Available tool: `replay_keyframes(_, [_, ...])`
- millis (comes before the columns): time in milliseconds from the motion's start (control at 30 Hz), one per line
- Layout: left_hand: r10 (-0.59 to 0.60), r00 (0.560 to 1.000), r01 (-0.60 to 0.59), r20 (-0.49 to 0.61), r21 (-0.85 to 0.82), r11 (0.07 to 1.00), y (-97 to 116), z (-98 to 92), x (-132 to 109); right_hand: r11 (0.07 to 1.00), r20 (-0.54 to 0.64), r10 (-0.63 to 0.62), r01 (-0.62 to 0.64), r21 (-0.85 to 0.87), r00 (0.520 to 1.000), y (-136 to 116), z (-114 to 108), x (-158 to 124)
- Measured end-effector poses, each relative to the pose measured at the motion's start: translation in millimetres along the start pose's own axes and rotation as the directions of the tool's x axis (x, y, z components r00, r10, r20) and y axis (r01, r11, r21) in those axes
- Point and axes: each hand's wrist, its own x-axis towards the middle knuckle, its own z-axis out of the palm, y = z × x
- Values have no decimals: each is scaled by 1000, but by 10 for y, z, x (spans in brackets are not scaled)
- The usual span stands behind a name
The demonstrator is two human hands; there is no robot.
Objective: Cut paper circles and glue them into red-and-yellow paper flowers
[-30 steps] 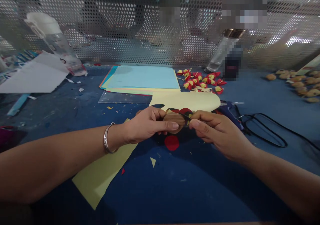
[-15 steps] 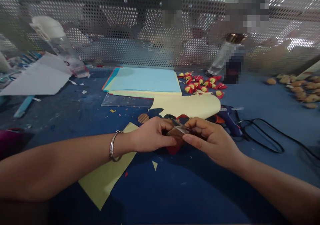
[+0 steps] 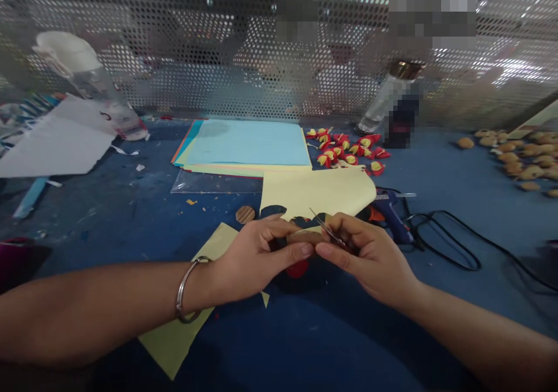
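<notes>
My left hand is closed, its thumb and fingers pinching a small brown piece with a pale yellow edge on top. Beside it, my right hand grips a slim pointed metal tool, tip up and leaning left; whether it is tweezers or small scissors I cannot tell. Under the fingers shows a red round piece, partly hidden. A curled yellow sheet with cut-away edges lies just beyond both hands. Another yellow sheet rests below my left wrist, and a striped wooden disc lies near its knuckles.
Behind are a paper stack, red-and-yellow folded pieces and two bottles against a perforated metal screen. A glue gun with a black cord lies right, near brown nut-like pieces.
The metal tool has turned more upright, its tip now standing clear above the brown piece. My left hand has shifted slightly left and down. The whole view has moved a little.
</notes>
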Motion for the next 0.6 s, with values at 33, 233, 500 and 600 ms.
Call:
replay_keyframes(33, [-21, 1000, 21, 8, -48, 999, 1, -4, -6, 1000, 9, -11, 12, -8, 1000, 0, -14, 6])
replay_keyframes(233, [-136, 987, 151, 82, -216, 965, -3, -57, 16, 999, 48, 6, -4, -37, 999, 12, -101, 52])
replay_keyframes(500, [-59, 988, 91, 144, -225, 970, 77, -121, 58, 989, 141, -35, 54, -137, 989, 82, -164, 28])
replay_keyframes(600, [-70, 983, 110, 171, -239, 965, 84, -114, 64, 989, 156, -60, 80, -127, 986, 89, -172, 36])
